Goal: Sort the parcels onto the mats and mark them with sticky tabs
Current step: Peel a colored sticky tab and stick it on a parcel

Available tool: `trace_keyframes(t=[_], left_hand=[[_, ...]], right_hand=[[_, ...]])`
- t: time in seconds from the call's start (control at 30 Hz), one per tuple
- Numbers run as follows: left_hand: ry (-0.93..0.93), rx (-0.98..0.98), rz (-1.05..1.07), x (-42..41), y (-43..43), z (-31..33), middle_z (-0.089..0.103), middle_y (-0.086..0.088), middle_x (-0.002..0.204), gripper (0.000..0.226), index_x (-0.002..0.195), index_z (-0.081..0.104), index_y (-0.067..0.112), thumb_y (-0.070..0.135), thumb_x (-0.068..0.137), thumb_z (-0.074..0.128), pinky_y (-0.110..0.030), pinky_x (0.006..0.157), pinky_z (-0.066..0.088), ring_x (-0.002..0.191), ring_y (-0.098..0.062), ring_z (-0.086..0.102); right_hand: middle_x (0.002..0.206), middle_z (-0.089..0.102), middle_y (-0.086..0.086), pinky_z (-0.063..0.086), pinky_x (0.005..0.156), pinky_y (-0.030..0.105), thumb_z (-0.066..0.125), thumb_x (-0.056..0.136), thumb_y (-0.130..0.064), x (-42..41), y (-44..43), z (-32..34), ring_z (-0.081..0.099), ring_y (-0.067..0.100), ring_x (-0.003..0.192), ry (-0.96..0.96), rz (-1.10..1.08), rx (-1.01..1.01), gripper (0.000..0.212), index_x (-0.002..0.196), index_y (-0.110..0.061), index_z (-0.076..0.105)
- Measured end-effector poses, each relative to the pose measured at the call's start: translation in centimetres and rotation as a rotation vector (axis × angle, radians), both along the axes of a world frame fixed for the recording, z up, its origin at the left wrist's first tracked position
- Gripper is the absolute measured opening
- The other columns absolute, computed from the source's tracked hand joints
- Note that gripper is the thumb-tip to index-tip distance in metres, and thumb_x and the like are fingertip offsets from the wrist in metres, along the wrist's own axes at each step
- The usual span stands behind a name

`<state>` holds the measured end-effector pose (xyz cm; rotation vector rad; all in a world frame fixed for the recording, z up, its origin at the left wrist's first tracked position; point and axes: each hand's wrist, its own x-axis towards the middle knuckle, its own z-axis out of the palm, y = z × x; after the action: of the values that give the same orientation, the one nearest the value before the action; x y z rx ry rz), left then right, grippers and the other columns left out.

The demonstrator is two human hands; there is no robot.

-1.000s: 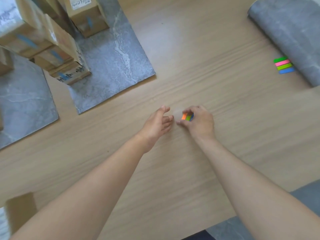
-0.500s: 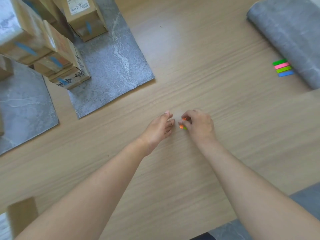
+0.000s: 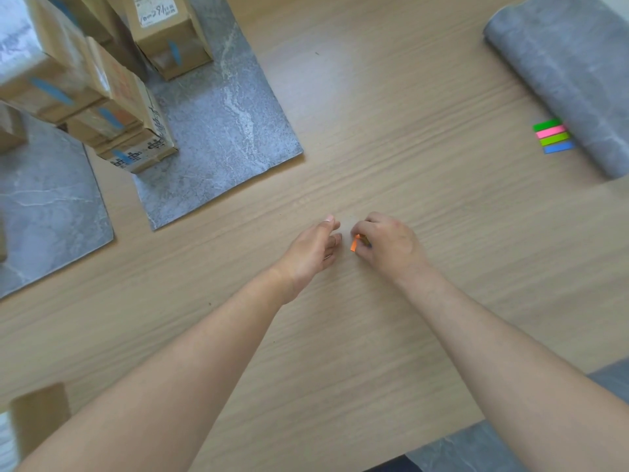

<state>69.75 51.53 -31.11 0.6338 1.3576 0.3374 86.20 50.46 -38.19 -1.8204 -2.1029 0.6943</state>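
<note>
Head view: bare wood of the pale wooden table (image 3: 408,97) spreads across the middle of the frame, and its near edge cuts the lower right corner. Two flat grey marble-patterned mats (image 3: 221,131) lie at upper left, the nearer one's corner close to my hands. Brown cardboard parcels with blue tabs (image 3: 129,107) stand stacked on these mats. A rolled grey mat (image 3: 561,69) fills the upper right. Just beside it lies a strip of green, pink, green and blue sticky tabs (image 3: 553,136), well apart from my hands. A brown cardboard box (image 3: 37,413) sits at lower left.

At centre, my left hand (image 3: 315,252) hangs with fingers relaxed and holds nothing. Just beside it, my right hand (image 3: 388,247) curls tight, pinching a small orange-edged pad of sticky tabs (image 3: 354,243).
</note>
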Motion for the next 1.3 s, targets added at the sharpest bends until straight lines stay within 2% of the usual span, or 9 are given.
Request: trace_keyframes(t=[0.17, 0.33, 0.53, 0.7, 0.83, 0.97, 1.1, 1.2, 1.3], left_hand=[[-0.005, -0.073, 0.025, 0.3, -0.5, -0.5, 0.067, -0.015, 0.124, 0.038, 0.132, 0.055, 0.013, 0.034, 0.107, 0.036, -0.041, 0.101, 0.052, 0.121, -0.025, 0.061], [-0.143, -0.252, 0.105, 0.4, -0.4, -0.1, 0.066, -0.017, 0.118, 0.045, 0.133, 0.053, 0.000, 0.027, 0.100, 0.039, -0.045, 0.086, 0.060, 0.126, -0.034, 0.058], [-0.197, -0.320, 0.064, 0.9, 0.3, 0.6, 0.061, -0.016, 0.116, 0.061, 0.148, 0.034, -0.007, 0.031, 0.099, 0.038, -0.046, 0.085, 0.061, 0.135, -0.029, 0.047], [-0.147, -0.303, 0.058, 1.5, 0.3, 0.7, 0.059, -0.016, 0.123, 0.065, 0.150, 0.030, -0.007, 0.032, 0.099, 0.039, -0.046, 0.084, 0.061, 0.135, -0.025, 0.046], [-0.129, -0.292, 0.077, 2.0, -0.3, 0.8, 0.055, -0.018, 0.136, 0.061, 0.149, 0.033, -0.004, 0.032, 0.100, 0.041, -0.047, 0.085, 0.060, 0.136, -0.023, 0.045], [-0.085, -0.240, 0.112, 2.4, -1.0, 0.7, 0.055, -0.015, 0.136, 0.053, 0.142, 0.043, 0.000, 0.032, 0.100, 0.046, -0.045, 0.083, 0.061, 0.136, -0.023, 0.045], [0.005, -0.064, 0.214, 2.2, -1.5, 1.0, 0.065, -0.021, 0.126, 0.035, 0.125, 0.060, 0.001, 0.024, 0.100, 0.051, -0.041, 0.084, 0.061, 0.121, -0.028, 0.060], [0.077, 0.122, 0.228, 1.1, -2.0, 2.0, 0.073, -0.019, 0.111, 0.020, 0.110, 0.070, 0.003, 0.011, 0.095, 0.061, -0.040, 0.092, 0.059, 0.113, -0.030, 0.067], [0.092, 0.208, 0.289, 0.0, -2.5, 3.6, 0.074, -0.020, 0.108, 0.007, 0.094, 0.074, 0.003, 0.009, 0.091, 0.070, -0.037, 0.094, 0.058, 0.102, -0.027, 0.070]], right_hand=[[0.096, 0.072, 0.006, 0.054, 0.078, 0.040, 0.069, 0.087, -0.017, 0.4, 0.8, 0.8, 0.068, 0.030, 0.093, 0.047, -0.068, -0.148, 0.021, 0.107, -0.017, 0.076], [0.095, 0.077, 0.000, 0.055, 0.088, 0.036, 0.066, 0.085, -0.008, 0.8, 1.6, 1.4, 0.071, 0.022, 0.095, 0.102, -0.135, -0.296, 0.027, 0.107, -0.018, 0.077], [0.090, 0.071, -0.002, 0.046, 0.079, 0.021, 0.061, 0.089, -0.004, 1.3, 2.1, 1.8, 0.068, 0.018, 0.095, 0.135, -0.206, -0.374, 0.027, 0.109, -0.015, 0.075], [0.083, 0.063, -0.008, 0.046, 0.079, 0.027, 0.056, 0.089, -0.003, 2.1, 2.3, 2.2, 0.064, 0.021, 0.097, 0.156, -0.381, -0.312, 0.027, 0.110, -0.018, 0.066], [0.095, 0.070, 0.001, 0.050, 0.081, 0.032, 0.055, 0.091, -0.006, 3.0, 2.2, 2.7, 0.066, 0.026, 0.095, 0.185, -0.616, -0.159, 0.020, 0.105, -0.019, 0.062], [0.078, 0.063, -0.011, 0.053, 0.077, 0.028, 0.066, 0.087, -0.006, 2.8, 1.3, 3.7, 0.065, 0.013, 0.074, 0.398, -0.735, -0.043, 0.017, 0.096, -0.019, 0.060], [0.079, 0.069, -0.005, 0.049, 0.065, 0.014, 0.073, 0.083, -0.009, 1.4, -0.3, 4.9, 0.063, 0.001, 0.064, 0.580, -0.726, -0.003, 0.020, 0.092, -0.020, 0.059], [0.078, 0.071, -0.008, 0.052, 0.068, 0.022, 0.075, 0.081, -0.012, 0.0, -1.2, 6.4, 0.066, 0.001, 0.066, 0.645, -0.676, 0.015, 0.023, 0.090, -0.024, 0.058], [0.074, 0.072, -0.013, 0.055, 0.069, 0.029, 0.076, 0.079, -0.014, -1.6, -2.0, 8.3, 0.068, 0.003, 0.066, 0.652, -0.587, 0.050, 0.022, 0.093, -0.022, 0.060]])
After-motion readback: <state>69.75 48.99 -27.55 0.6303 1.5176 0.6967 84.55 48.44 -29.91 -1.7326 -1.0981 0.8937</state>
